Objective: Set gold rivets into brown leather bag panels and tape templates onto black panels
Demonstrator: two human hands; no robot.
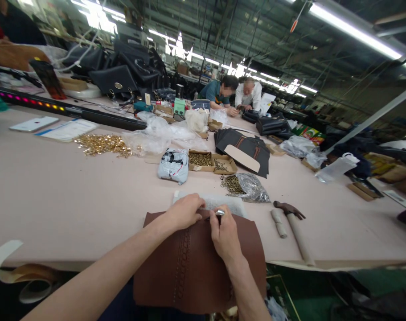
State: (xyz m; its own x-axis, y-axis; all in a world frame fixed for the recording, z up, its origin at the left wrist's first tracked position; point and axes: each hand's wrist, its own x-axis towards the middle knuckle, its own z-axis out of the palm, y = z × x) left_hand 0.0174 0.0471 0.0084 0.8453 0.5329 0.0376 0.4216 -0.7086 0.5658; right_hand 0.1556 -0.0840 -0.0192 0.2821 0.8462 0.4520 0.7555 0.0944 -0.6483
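A brown leather panel with stitched lines down it hangs over the front edge of the table. My left hand is closed on its far edge, fingers curled and thumb pressing from above. Beside it, my right hand grips a small tool with a shiny rounded metal end; the fist covers most of it. The tool's tip seems to point at the leather edge near my left fingertips. A pale slab lies partly under the leather's far edge.
To the right lie a claw hammer and a short pale cylinder. Beyond my hands are a bag of metal fittings, boxes of small hardware, a wrapped packet, gold pieces and dark panels. Two people work farther back.
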